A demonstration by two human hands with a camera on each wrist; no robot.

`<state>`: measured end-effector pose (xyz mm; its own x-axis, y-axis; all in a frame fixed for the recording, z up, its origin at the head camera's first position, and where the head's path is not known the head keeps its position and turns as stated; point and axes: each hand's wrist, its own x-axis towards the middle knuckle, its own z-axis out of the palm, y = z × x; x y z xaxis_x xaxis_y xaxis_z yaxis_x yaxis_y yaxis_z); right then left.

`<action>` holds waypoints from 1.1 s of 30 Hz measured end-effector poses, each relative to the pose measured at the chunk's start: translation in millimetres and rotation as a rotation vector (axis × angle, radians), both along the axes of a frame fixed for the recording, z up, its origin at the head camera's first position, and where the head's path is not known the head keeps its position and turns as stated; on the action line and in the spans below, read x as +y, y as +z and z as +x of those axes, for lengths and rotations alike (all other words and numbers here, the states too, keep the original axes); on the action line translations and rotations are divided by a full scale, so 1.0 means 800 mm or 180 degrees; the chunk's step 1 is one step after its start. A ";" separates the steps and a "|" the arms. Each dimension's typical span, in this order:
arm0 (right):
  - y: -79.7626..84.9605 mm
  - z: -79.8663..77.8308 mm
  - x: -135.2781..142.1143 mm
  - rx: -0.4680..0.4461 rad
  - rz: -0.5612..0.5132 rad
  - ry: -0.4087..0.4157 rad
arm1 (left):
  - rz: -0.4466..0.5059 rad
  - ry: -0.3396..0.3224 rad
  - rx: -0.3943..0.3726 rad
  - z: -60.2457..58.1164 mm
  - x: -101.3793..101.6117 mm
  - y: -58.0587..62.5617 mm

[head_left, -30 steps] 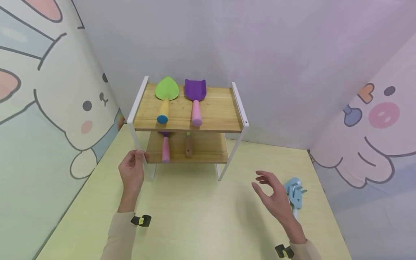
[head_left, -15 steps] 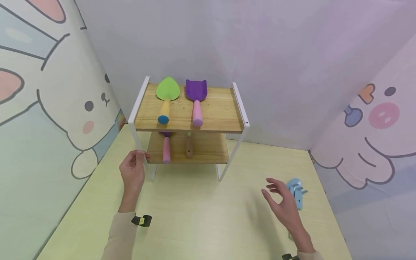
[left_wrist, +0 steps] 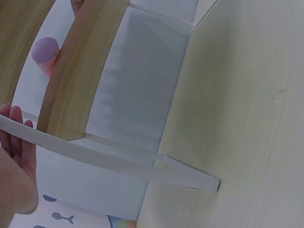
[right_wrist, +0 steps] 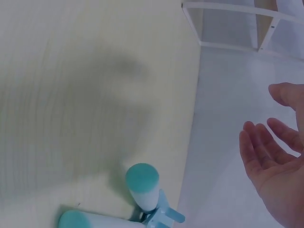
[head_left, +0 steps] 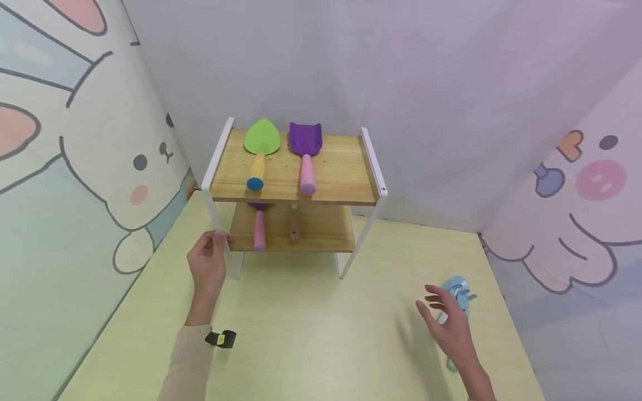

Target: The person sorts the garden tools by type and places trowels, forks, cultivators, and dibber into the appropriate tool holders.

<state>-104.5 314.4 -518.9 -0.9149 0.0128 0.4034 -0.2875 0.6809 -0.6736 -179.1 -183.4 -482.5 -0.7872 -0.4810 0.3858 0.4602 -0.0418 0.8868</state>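
Note:
My left hand [head_left: 208, 260] grips the white left leg [head_left: 213, 210] of a two-tier wooden shelf [head_left: 343, 170], its fingers wrapped behind the metal in the left wrist view. On the top board lie a green hand trowel [head_left: 262, 138] with a yellow handle and a purple toy shovel [head_left: 305, 139] with a pink handle. A pink handle [head_left: 259, 231] and a brown handle [head_left: 294, 228] show on the lower board, their heads mostly hidden. My right hand [head_left: 451, 328], fingers loosely bent, holds nothing above light-blue pronged tools [head_left: 457, 285]. Two teal-ended white handles [right_wrist: 145, 190] appear in the right wrist view.
The shelf stands on a pale wood-grain table [head_left: 301, 334] against a plain light back wall [head_left: 426, 111]. Side panels carry a cartoon rabbit [head_left: 110, 156] on the left and a pink-nosed character [head_left: 600, 179] on the right.
My right hand has moved right and toward me, from beside the light-blue tools to over them. The left hand keeps its grip on the shelf leg; the shelf's load looks the same.

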 end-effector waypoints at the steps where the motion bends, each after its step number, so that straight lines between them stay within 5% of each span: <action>1: -0.001 0.002 0.002 -0.0012 0.0005 -0.0022 | 0.0000 0.0005 0.0008 0.000 0.000 0.000; 21: -0.029 0.039 0.049 -0.0262 0.0142 -0.0477 | 0.0052 -0.0038 0.0092 -0.003 -0.001 -0.005; 33: -0.034 0.059 0.078 -0.0973 0.0434 -0.0924 | 0.0105 -0.0030 0.0079 -0.003 -0.001 -0.004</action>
<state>-57.6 376.9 -546.0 -0.9588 0.2522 0.1307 0.1272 0.7925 -0.5965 -181.7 -184.0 -486.1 -0.7821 -0.4864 0.3894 0.4816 -0.0753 0.8731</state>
